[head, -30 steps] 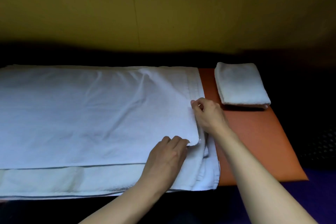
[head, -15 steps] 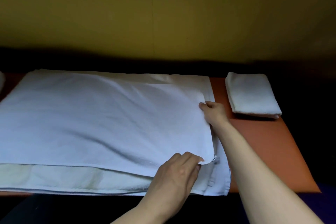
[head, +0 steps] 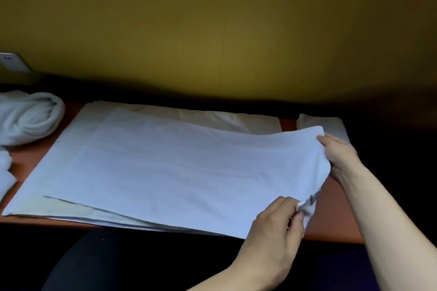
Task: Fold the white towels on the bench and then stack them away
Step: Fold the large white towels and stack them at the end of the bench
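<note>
Top towel [head: 184,172] lies spread on the orange surface [head: 331,227] over more flat towels. Left hand [head: 272,238] pinches its near right corner; right hand [head: 340,156] pinches the far right corner, that edge lifted. Folded towel [head: 335,125] behind right hand. Bundled towels [head: 28,118] far left. No legible writing.

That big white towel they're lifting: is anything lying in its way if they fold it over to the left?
Nothing visible does. Both hands, left hand and right hand, hold the top towel by its right edge; leftward lies only flat towel. The rolled towel sits beyond its left end.
</note>
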A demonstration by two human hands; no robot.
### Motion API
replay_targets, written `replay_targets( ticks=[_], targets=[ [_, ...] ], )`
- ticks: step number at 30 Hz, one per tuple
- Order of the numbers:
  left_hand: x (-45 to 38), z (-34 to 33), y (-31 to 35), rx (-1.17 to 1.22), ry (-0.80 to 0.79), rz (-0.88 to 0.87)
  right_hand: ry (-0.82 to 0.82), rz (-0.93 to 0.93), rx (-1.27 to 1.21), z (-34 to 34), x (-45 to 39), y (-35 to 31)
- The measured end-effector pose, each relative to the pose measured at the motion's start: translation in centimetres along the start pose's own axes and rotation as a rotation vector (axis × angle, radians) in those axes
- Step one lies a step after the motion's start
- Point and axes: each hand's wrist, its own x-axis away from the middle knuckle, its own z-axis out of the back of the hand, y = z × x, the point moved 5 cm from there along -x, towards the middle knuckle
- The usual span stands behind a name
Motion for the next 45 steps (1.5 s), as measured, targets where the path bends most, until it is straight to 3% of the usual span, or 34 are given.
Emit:
replay_targets(
  ticks=[8, 18, 24, 33, 36, 39, 45],
  targets=[
    [3.7, 9.3, -3.8, 0.222, 0.259, 0.29, -0.159, -0.13, -0.046, -10.1, 5.7, -0.2],
    [8.5, 22.5, -11.3, 0.379, 0.547, 0.393, -0.317, 0.012, 0.064, -28.9, 13.0, -2.5],
    [10.7, 31.4, -15.7, 0.251, 0.772, 0.461, -0.398, 0.042, 0.128, -39.7, 16.0, -2.1],
    [13.8, 39.9, -24.7, 0.199, 0.97, 0.58, -0.536, 0.062, 0.204, -52.4, 19.1, 0.2],
    [14.5, 41.2, -27.3, 0.069, 0.936, 0.673, -0.632, 0.04, 0.252, -54.1, 19.7, 1.9],
    [14.9, 42.1, -29.2, -0.218, 0.8, 0.788, -0.683, 0.087, 0.373, -52.8, 20.4, 3.6],
    [14.8, 42.2, -30.1, -0.405, 0.721, 0.818, -0.615, 0.269, 0.501, -40.2, 21.8, 8.6]
  ],
)
